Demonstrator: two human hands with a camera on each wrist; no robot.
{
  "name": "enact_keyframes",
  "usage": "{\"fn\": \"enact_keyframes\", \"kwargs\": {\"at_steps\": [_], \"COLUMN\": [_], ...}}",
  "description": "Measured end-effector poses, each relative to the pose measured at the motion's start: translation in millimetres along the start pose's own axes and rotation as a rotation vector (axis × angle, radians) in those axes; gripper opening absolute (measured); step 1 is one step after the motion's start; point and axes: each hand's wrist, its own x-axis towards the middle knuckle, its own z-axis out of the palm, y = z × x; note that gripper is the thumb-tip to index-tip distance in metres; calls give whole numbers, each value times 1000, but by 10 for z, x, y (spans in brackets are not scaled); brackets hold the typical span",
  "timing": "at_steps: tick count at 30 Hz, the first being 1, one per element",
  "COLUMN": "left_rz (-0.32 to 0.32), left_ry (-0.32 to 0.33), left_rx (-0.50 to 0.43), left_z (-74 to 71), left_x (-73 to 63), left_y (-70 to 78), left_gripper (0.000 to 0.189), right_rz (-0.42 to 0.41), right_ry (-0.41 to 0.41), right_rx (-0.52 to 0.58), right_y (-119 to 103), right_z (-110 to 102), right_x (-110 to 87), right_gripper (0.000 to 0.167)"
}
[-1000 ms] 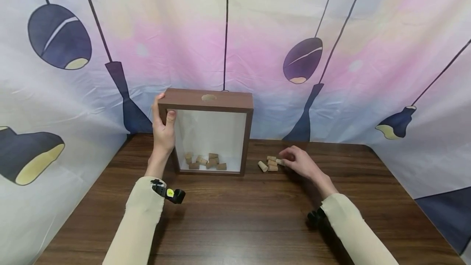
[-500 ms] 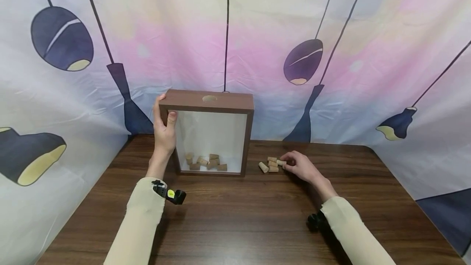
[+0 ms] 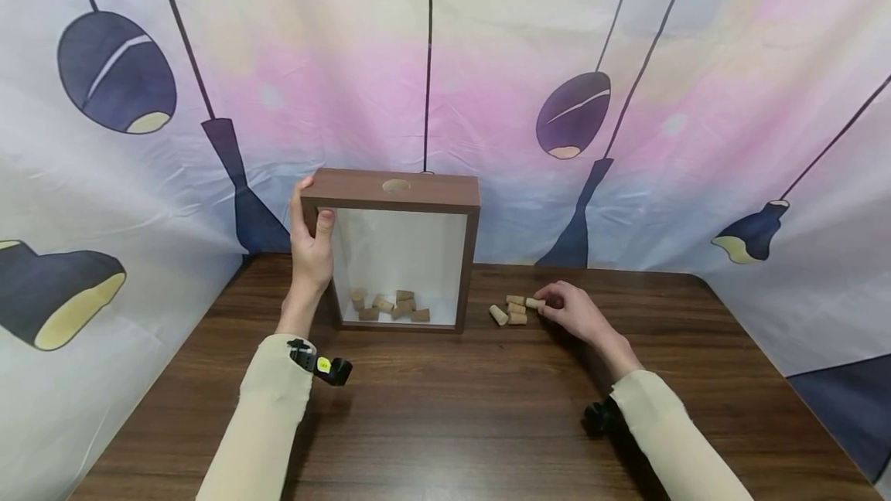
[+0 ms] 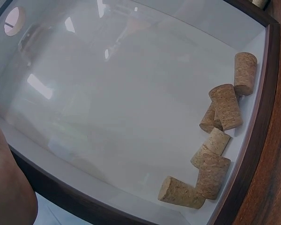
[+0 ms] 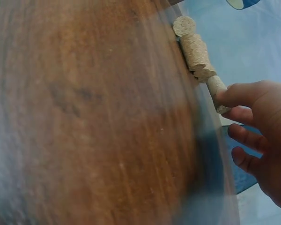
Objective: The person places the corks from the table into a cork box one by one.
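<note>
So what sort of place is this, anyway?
Probably an indoor spot set up for filming handwork, though I can't be sure: a wrinkled, printed backdrop surrounds the far side of a wood-grain table, and a small black camera sits at each of the person's wrists.

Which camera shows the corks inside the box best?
The left wrist view: the corks inside the box appear large there. The head view shows them small; the right wrist view shows none of them.
</note>
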Motion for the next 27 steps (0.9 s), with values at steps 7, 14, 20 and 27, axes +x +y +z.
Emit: {"fn": "enact_keyframes", "kwargs": {"at_steps": [7,14,20,27], "left_rz": [22,8,20,49], "left_ry": [-6,-17,-3,1], "left_rx": [-38,-25,-35,-48], "left_z": [7,44,26,16], "left_x": [1,-21,-5,10], "left_y": [23,289,108,-12], "left_gripper": [72,71,68,71], "right_rz": [-15,-61,-97,-146], "right_ry": [38,90,110,155], "right_rx": [11,-3,-20,-31], "right_y": [-32,-110,-215,-341], "right_z": [-103,-237,-367,-489], "right_x": [-5,9,21,59], "right_gripper": [20,20,21,20]}}
